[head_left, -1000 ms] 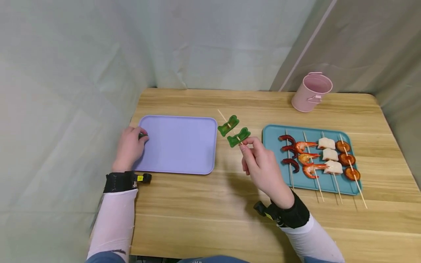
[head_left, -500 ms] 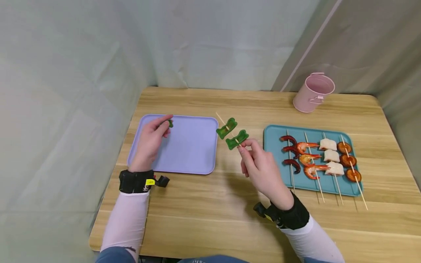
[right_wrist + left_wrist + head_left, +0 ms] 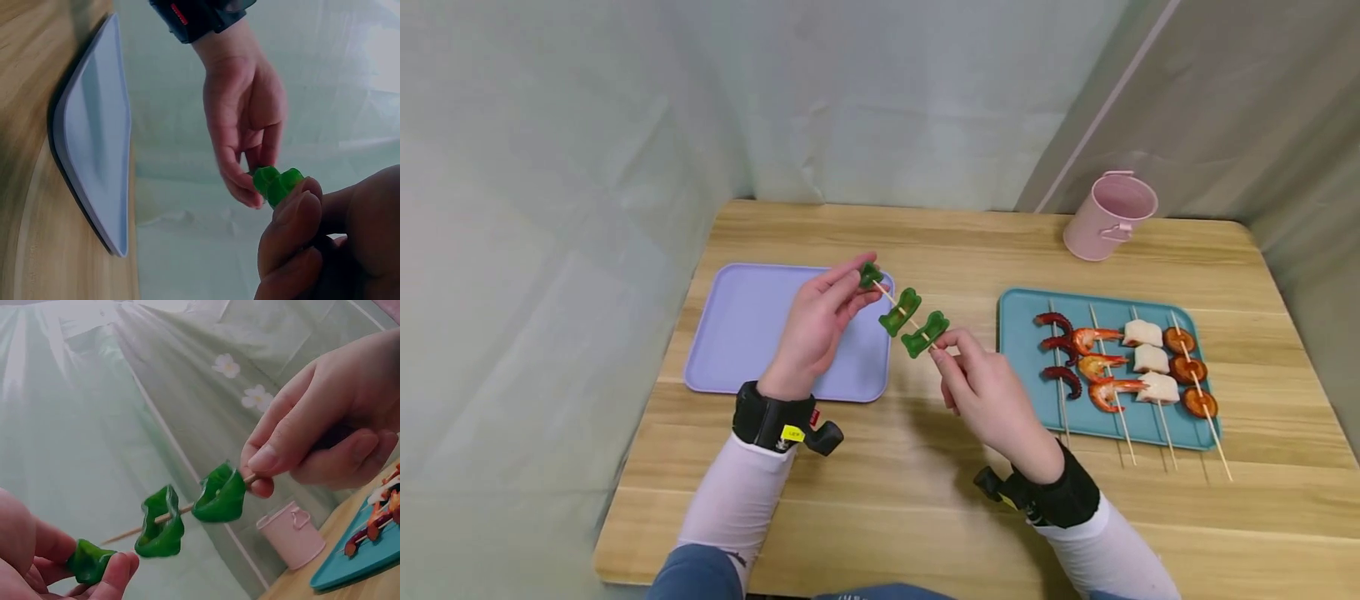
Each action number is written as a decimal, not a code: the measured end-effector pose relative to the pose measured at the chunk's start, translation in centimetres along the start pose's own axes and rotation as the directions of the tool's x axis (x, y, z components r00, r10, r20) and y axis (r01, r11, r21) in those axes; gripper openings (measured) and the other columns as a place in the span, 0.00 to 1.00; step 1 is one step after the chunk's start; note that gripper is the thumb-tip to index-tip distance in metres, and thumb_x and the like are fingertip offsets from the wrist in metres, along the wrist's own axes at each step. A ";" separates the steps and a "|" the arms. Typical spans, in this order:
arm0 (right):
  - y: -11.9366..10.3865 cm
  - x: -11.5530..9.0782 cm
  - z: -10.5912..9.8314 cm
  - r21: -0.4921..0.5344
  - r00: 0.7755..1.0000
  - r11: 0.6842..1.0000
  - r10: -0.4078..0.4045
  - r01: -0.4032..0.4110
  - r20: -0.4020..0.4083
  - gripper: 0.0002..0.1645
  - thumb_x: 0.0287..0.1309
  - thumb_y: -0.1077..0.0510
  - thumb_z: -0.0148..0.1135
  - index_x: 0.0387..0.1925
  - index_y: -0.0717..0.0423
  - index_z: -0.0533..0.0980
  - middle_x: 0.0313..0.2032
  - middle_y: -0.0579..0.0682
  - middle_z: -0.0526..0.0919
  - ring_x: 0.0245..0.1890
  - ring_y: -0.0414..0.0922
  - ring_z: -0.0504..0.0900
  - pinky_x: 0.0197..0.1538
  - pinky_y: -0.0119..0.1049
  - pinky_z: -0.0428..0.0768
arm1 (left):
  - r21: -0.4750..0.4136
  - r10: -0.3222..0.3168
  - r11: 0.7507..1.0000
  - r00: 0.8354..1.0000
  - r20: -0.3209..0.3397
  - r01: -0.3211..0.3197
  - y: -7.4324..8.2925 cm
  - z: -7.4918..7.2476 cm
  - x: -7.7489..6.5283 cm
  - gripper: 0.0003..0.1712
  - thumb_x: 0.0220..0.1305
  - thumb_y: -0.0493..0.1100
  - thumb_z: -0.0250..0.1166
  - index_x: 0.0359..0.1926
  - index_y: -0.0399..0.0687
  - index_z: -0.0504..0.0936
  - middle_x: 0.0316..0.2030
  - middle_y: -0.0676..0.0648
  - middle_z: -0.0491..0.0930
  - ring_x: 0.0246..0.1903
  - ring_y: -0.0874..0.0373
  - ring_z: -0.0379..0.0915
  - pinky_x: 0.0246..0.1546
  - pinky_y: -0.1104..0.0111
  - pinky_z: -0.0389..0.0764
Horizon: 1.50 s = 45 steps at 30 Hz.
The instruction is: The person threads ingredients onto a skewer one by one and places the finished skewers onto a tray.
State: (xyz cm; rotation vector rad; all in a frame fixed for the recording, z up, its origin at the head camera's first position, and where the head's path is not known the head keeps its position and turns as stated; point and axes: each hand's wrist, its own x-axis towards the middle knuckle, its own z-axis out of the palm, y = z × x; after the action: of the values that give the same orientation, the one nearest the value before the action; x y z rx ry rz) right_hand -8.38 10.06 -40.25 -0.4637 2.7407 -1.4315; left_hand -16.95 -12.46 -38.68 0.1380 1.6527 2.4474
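Observation:
My right hand (image 3: 992,396) pinches the lower end of a wooden skewer (image 3: 124,535) between thumb and fingers. Threaded on it are two green pepper pieces, one nearer the fingers (image 3: 220,506) and one farther along (image 3: 161,542). Between the thumb and fingers of my left hand (image 3: 808,333) is a third green pepper piece (image 3: 89,565). The skewer's bare tip points at this piece and lies close beside it in the left wrist view. Both hands are raised, the left over the right side of a lavender tray (image 3: 745,333).
A teal tray (image 3: 1018,321) on the right bears octopus tentacle, shrimp, white chunk and round brown slice skewers, their sticks overhanging its front edge. Behind it stands a pink bucket (image 3: 1097,229). A pale curtain (image 3: 887,100) hangs behind the wooden table (image 3: 880,517).
My left hand has moved right from the lavender tray's left edge to the skewer tip, carrying the green pepper piece. The right hand with the skewer has shifted slightly left.

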 end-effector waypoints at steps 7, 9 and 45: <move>0.1 0.1 0.1 -0.006 1.000 1.000 0.006 -0.006 -0.003 0.14 0.77 0.43 0.43 0.46 0.45 0.70 0.12 0.35 0.72 0.10 0.35 0.66 0.16 0.36 0.66 | 0.119 0.053 0.991 0.998 0.029 -0.056 0.0 0.4 -0.3 0.20 0.76 0.38 0.54 0.63 0.35 0.74 0.60 0.33 0.73 0.49 0.48 0.78 0.53 0.66 0.79; 0.1 0.1 0.1 -0.006 1.000 1.000 0.007 -0.007 -0.002 0.14 0.77 0.43 0.43 0.47 0.46 0.70 0.12 0.35 0.72 0.10 0.35 0.66 0.16 0.36 0.66 | 0.153 0.071 0.985 0.997 0.035 -0.075 -0.1 0.4 -0.3 0.20 0.76 0.39 0.55 0.63 0.36 0.75 0.58 0.31 0.74 0.50 0.47 0.78 0.54 0.65 0.79; 0.2 -0.1 -0.4 0.000 0.998 0.998 0.058 -0.058 -0.017 0.13 0.77 0.43 0.45 0.46 0.45 0.71 0.10 0.35 0.71 0.08 0.35 0.66 0.14 0.36 0.65 | 0.378 0.298 0.865 0.944 0.140 -0.329 -0.7 2.4 -0.9 0.21 0.68 0.24 0.56 0.62 0.28 0.73 0.54 0.33 0.75 0.50 0.45 0.77 0.53 0.64 0.80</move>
State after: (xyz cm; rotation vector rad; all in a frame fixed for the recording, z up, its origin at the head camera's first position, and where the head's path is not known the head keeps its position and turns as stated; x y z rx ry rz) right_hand -8.42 10.47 -40.18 -0.3701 2.7430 -1.4285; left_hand -15.53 -10.27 -38.38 0.5960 2.2237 2.2335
